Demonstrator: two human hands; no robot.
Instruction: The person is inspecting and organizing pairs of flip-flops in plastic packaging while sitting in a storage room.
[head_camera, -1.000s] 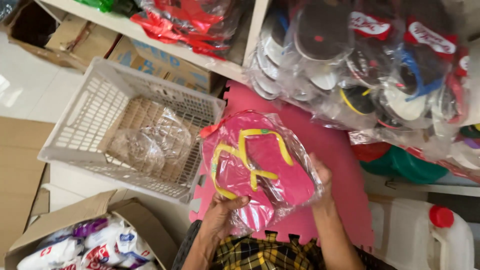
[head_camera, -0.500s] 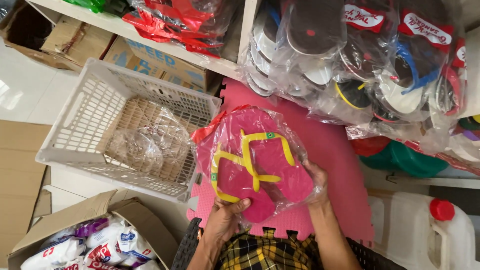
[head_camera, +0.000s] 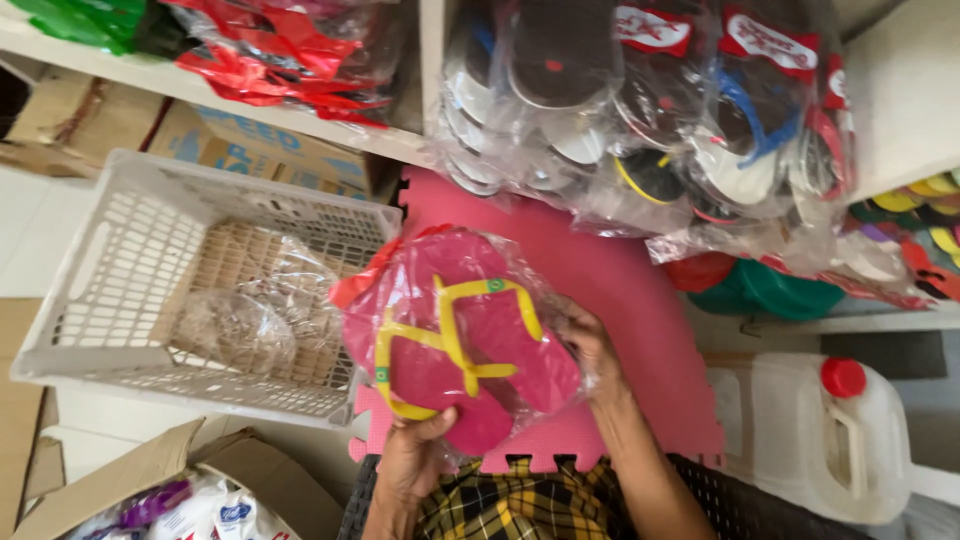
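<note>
both hands gripping the pink flip-flops (head_camera: 455, 355), yellow straps, sealed in a clear bag (head_camera: 520, 275). left hand (head_camera: 415, 455) pinches the heel end from below, right hand (head_camera: 590, 345) closes on the far edge. pair is held in the air over the pink foam mat (head_camera: 640, 300), just right of the white basket (head_camera: 110, 260), not touching it. risk: plastic looks slick and loose, so the sandals could shift or slide inside it, or the film could tear under the thumb.
</note>
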